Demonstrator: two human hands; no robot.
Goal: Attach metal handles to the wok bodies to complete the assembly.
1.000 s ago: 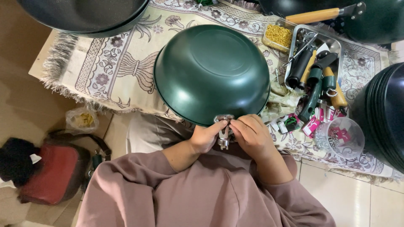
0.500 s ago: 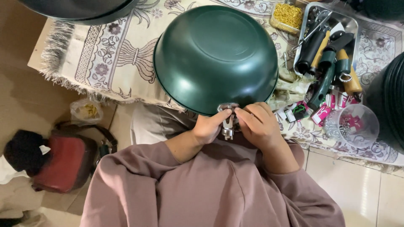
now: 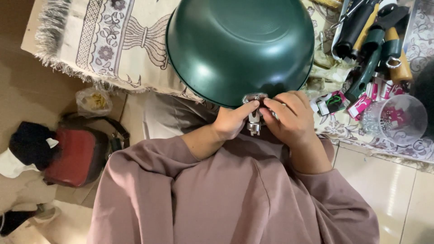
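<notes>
A dark green round pan (image 3: 239, 45) lies upside down on a patterned cloth, its near rim over my lap. A small metal bracket (image 3: 254, 118) sticks out from that rim. My left hand (image 3: 233, 121) pinches the bracket from the left with thumb and fingers. From the right, my right hand (image 3: 289, 118) closes its fingers on the same bracket and the pan's edge. Both forearms are in mauve sleeves.
A beige floral fringed cloth (image 3: 117, 40) covers the surface. A metal tray of hand tools (image 3: 375, 40) sits at the right, with small red packets (image 3: 361, 104) and a clear plastic cup (image 3: 400, 118) nearby. A red bag (image 3: 74, 156) and a small plastic bag (image 3: 94, 101) lie on the floor at left.
The view has shifted closer to the pan and hands. Both hands stay on the bracket at the rim, with only small finger movement.
</notes>
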